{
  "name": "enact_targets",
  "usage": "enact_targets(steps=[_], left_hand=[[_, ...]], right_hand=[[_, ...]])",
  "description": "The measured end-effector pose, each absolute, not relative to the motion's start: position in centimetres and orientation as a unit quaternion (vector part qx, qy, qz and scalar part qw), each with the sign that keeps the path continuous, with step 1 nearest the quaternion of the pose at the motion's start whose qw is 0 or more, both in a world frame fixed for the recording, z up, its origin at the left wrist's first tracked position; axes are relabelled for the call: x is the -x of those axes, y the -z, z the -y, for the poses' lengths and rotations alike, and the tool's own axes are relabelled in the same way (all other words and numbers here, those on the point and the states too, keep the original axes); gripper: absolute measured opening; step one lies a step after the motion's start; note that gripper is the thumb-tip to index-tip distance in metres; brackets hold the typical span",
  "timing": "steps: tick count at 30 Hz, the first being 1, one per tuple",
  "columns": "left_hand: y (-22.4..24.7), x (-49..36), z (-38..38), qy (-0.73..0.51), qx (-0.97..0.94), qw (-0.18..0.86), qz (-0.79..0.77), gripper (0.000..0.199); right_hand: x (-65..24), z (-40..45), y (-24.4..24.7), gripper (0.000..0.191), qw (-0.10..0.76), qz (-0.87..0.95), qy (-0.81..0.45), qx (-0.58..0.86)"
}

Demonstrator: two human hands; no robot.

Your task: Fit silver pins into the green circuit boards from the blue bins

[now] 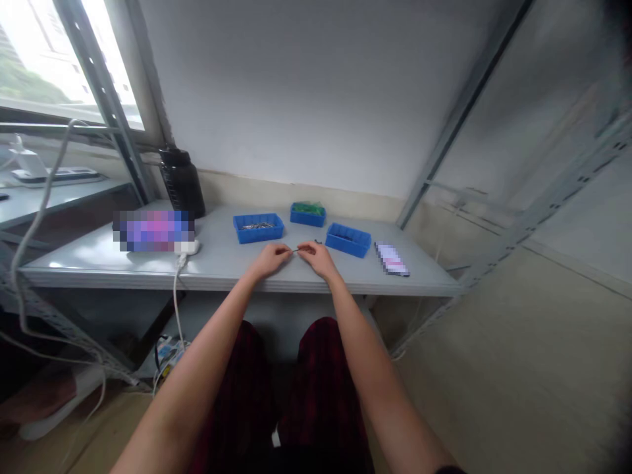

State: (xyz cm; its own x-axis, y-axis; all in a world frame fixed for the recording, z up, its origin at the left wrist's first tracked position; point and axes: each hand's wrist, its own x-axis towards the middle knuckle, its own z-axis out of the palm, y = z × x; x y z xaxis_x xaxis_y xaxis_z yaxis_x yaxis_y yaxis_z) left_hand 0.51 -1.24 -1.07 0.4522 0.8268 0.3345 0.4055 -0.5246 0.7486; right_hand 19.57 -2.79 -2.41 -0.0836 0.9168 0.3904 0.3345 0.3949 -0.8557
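Observation:
Both hands meet over the front half of the grey shelf table (217,266). My left hand (271,259) and my right hand (317,257) pinch a small thin dark piece (295,250) between their fingertips, one at each end. Behind my left hand is a blue bin (259,236) with silvery metal pieces in it. A second blue bin (309,219), further back, holds green material. Just right of my right hand, a third blue bin (348,245) has a few dark bits inside. Small dark bits lie on the table by my right fingers.
A black bottle (182,184) stands at the back left, near a blurred-out screen (158,230) and a white plug (187,247) with its cable. A phone (392,259) lies at the right. Metal posts (459,118) frame the table.

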Motion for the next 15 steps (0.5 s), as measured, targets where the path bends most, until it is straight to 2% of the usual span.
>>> enact_targets(steps=[15], left_hand=[[1.31,-0.46,1.0,-0.342,-0.798,0.308,-0.388,0.036]], right_hand=[[-19.72,2.47,2.83,0.02,0.511,0.673,-0.319,0.429]])
